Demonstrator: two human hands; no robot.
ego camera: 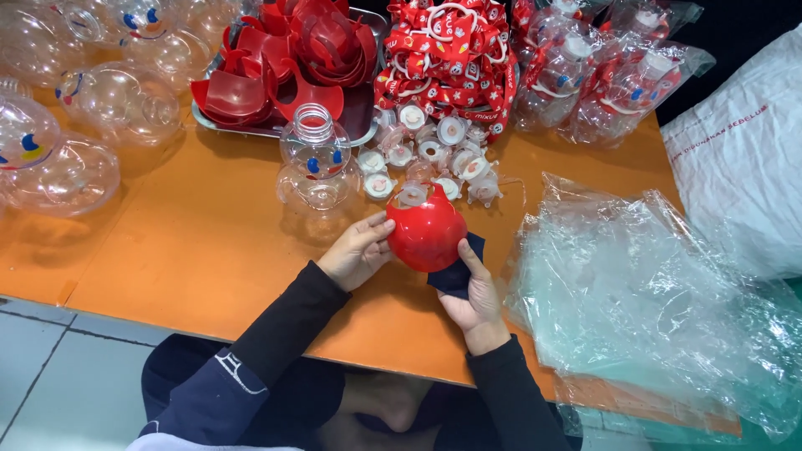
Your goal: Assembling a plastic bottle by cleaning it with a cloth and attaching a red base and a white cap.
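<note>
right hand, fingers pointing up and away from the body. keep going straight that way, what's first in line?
The right hand already touches the red round shell, a dark blue cloth beneath it. Past the shell, probably the white caps, then the red straps; depth is unclear.

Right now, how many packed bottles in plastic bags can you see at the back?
3, all at the table's far right edge: one beside the red straps, one in the middle, one furthest right. More may be hidden beyond the frame's top.

Your left hand (357,249) and right hand (474,294) | grip red dome (426,233) between them | dark cloth (455,276) under right fingers | clear bottle (315,163) just beyond left hand
</note>
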